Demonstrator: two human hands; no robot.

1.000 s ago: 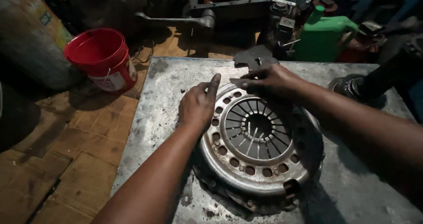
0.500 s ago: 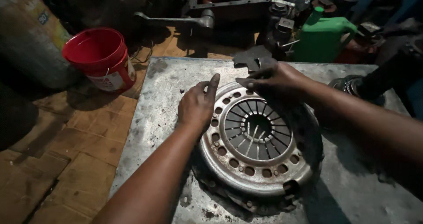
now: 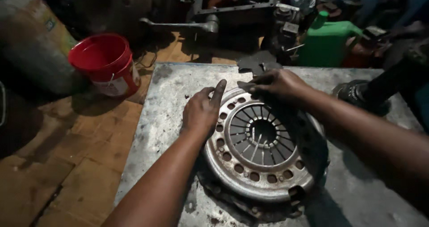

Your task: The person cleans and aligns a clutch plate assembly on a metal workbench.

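Resting flat on the grey metal table (image 3: 178, 88), the round clutch pressure plate (image 3: 261, 149) lies directly under both hands, with no long axis to speak of. From the head view, the left hand (image 3: 202, 112) lies loosely curled on the plate's left rim, forefinger stretched out. The right hand (image 3: 277, 83) presses fingers-down on its far rim. Both are equally near. A red bucket (image 3: 105, 64) stands well left of the plate.

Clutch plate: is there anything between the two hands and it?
Nothing visible. The left hand rests on the clutch plate's left rim, and the right hand touches its far rim. The plate lies on the metal table.
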